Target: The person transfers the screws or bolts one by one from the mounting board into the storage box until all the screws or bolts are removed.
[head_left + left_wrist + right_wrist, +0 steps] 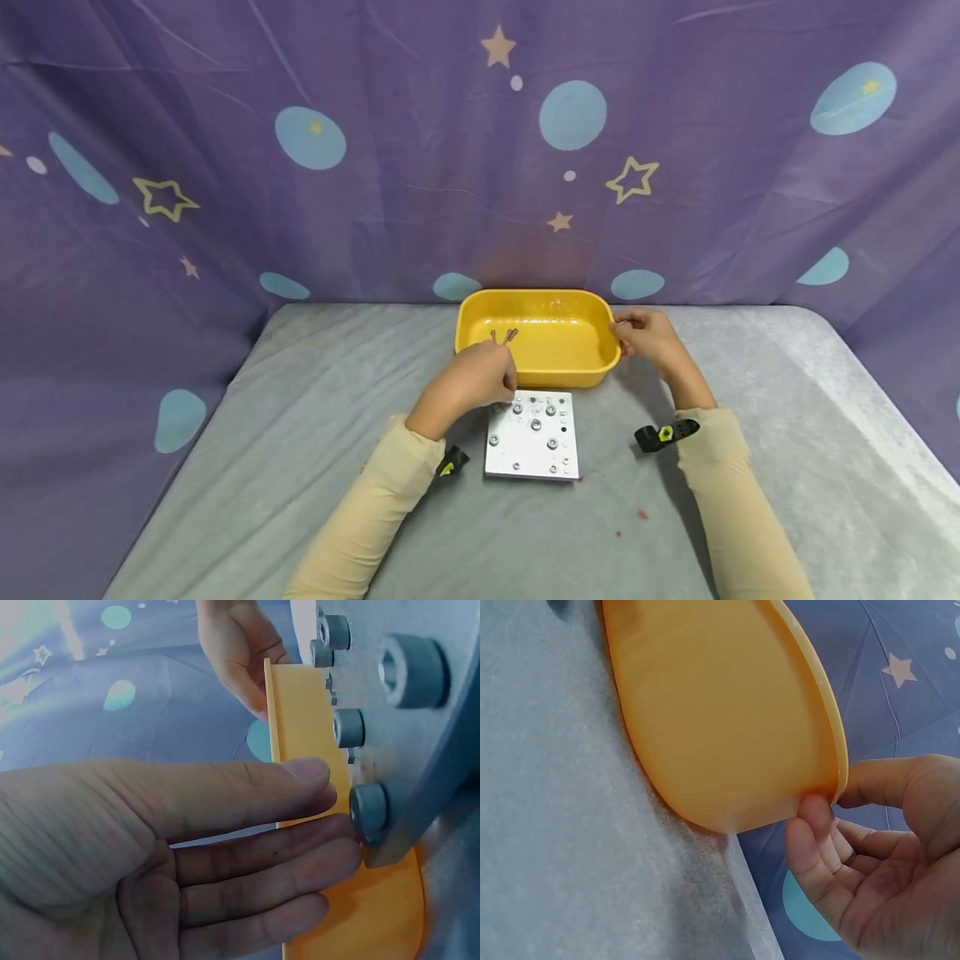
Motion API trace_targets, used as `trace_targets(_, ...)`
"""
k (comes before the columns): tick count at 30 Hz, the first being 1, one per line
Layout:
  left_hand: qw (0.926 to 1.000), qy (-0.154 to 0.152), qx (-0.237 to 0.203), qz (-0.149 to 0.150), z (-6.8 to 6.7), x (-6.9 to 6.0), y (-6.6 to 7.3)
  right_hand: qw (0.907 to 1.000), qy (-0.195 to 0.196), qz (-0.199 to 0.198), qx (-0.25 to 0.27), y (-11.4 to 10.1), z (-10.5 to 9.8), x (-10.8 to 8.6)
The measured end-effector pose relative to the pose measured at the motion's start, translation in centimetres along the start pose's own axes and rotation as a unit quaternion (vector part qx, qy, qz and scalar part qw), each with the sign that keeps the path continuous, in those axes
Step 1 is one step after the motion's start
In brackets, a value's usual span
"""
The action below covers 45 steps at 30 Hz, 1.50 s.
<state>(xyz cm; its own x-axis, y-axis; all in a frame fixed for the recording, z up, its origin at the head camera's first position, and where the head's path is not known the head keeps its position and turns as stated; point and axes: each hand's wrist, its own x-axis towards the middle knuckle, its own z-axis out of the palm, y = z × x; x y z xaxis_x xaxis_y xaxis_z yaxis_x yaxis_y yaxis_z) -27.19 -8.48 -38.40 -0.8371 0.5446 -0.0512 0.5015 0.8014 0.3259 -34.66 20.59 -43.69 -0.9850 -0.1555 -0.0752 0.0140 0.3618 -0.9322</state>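
A square silver metal plate [527,457] lies before me with several socket-head bolts standing in it. My left hand [468,379] is over its far left corner. In the left wrist view, the thumb and index fingertips come together beside a corner bolt [369,812], the other fingers rather straight. Whether they grip that bolt cannot be made out. Behind the plate sits a yellow plastic bin [547,379], its right end pinched at the rim by my right hand [648,333]. A couple of thin metal pieces [512,335] show inside the bin at the left, partly behind my left hand.
Grey cloth [330,433] covers the table. A purple curtain [420,167] with stars and blue ovals hangs just behind the bin. Small red specks [642,514] lie on the cloth to the right of the plate. Black straps [666,434] sit at both wrists.
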Motion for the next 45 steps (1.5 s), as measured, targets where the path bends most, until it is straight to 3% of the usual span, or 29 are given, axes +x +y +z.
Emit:
trace_targets(13, 0.9998, -0.014, 0.015, -0.007, 0.3, -0.1, 0.3, 1.0000, -0.001, 0.008, -0.004, -0.3, 0.1, -0.4)
trace_targets(22, 0.9982, 0.015, 0.057, 0.011, 0.3, 0.5, 0.6, 0.9999, 0.004, 0.000, -0.015, -0.7, -0.3, -0.2)
trace_targets(33, 0.9984, 0.016, 0.053, -0.013, 0.8, 0.6, 0.7, 0.9996, 0.002, -0.003, -0.028, -0.7, -0.3, 0.4)
trace_targets(45, 0.9972, 0.023, 0.069, -0.014, 1.0, 0.5, 0.8, 0.9998, 0.004, -0.005, -0.020, -0.3, 0.2, 0.1)
